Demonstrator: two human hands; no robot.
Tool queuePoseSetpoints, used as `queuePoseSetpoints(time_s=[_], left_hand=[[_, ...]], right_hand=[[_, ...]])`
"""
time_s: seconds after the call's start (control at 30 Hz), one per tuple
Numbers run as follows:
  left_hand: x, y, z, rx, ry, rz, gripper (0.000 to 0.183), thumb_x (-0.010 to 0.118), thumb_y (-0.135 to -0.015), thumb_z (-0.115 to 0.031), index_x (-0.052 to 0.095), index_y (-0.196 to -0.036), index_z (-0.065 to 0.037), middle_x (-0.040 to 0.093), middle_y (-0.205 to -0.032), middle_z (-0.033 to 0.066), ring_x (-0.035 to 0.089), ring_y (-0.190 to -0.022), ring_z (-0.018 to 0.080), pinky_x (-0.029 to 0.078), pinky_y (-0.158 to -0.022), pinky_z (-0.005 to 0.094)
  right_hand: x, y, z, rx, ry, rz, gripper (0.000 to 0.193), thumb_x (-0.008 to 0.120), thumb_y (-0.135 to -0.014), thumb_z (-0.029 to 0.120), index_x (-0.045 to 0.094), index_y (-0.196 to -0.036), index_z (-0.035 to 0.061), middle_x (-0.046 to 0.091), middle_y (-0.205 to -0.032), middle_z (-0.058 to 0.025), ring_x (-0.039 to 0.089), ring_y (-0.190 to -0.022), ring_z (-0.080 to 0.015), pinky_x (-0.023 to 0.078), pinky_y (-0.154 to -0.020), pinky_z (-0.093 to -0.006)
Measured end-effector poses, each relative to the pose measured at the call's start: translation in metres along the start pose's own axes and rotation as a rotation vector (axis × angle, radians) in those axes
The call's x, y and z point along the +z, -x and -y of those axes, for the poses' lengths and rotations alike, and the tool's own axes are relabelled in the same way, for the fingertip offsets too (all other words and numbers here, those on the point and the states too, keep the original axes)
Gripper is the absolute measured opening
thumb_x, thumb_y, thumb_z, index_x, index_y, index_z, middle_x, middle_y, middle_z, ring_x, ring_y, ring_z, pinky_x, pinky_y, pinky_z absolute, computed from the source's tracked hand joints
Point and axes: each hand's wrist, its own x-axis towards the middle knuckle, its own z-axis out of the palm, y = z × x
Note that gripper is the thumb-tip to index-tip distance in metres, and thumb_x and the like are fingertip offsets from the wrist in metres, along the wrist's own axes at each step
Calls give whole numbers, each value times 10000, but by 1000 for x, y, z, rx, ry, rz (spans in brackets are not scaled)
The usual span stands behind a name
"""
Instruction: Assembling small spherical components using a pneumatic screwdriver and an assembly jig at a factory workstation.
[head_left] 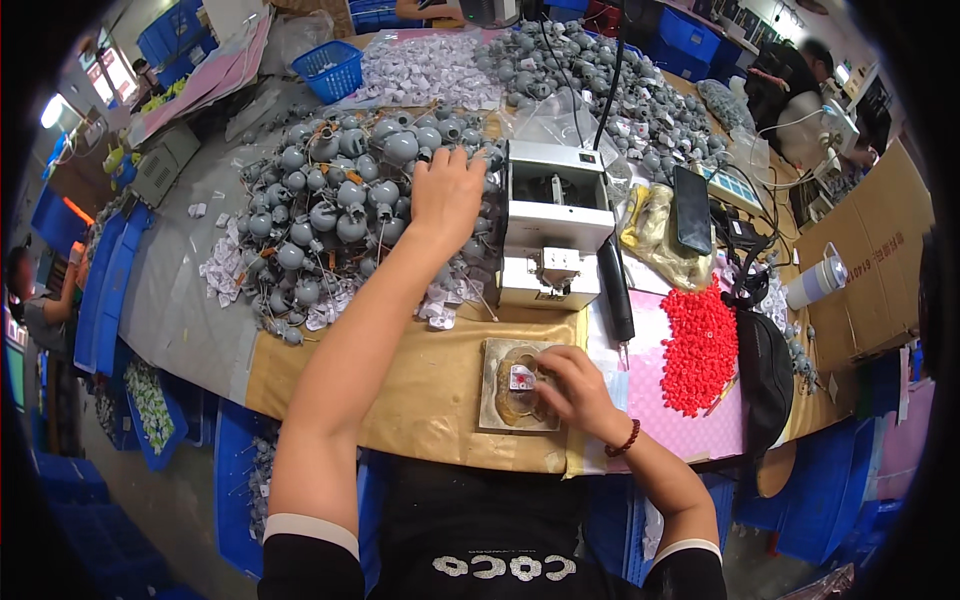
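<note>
My left hand [448, 195] reaches over the large pile of grey round housings [345, 190], many with thin wires. Its fingers are spread and bent down among them beside a white box-shaped machine [553, 215]; the fingertips are partly hidden. In front of the machine, a square fixture block [490, 408] with a rounded hollow lies on the bench. Inside the hollow sits a small white part [521, 377] with a red piece on it. At the block's right side is my right hand [580, 390], fingers curved, thumb and forefinger apart at the hollow's edge.
A black-handled tool [615, 290] lies right of the machine. Further right are red small parts [698, 350], a black phone [691, 210], a black pouch [766, 380] and a white bottle [815, 280]. White parts [425, 70] and a blue basket [330, 73] stand behind.
</note>
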Motion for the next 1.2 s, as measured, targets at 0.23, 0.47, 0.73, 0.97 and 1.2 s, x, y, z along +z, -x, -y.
queuePoseSetpoints(time_s=[0.23,0.47,0.73,0.97,1.2], left_hand=[[-94,-36,12,-205,407,-425,396,778,-793,-188,629,-1131,-47,584,-1098,165,624,-970,309,539,-870,423],[-138,-56,35,-15,423,-314,453,746,-867,-246,656,-1257,-34,648,-1074,140,666,-956,239,552,-831,361],[-135,-28,39,-232,695,-98,391,754,-933,-321,690,-1142,2,715,-904,67,675,-809,131,540,-721,297],[-140,-24,45,-486,1088,-53,485,710,-961,-448,653,-979,33,685,-842,70,699,-717,140,536,-656,283],[-131,-10,63,-356,1130,112,373,721,-921,-112,585,-1263,-46,630,-1135,94,686,-915,163,564,-776,291]], right_hand=[[-32,12,-17,135,-117,-234,291,704,-900,-46,673,-1187,-5,651,-1118,-129,651,-847,-168,537,-725,-273],[-43,0,-6,141,-202,-292,228,676,-920,-55,696,-1142,-7,663,-1069,-109,625,-816,-132,520,-722,-260],[-58,-14,10,103,-123,-242,180,681,-904,-67,722,-1071,-13,684,-975,-99,635,-789,-147,518,-710,-267],[-67,-23,18,45,-128,-210,146,688,-899,-61,734,-1030,-14,714,-958,-103,658,-770,-159,524,-680,-272],[-73,-44,35,29,-147,-171,105,700,-918,-35,727,-1017,-13,712,-950,-106,672,-827,-173,527,-728,-283]])
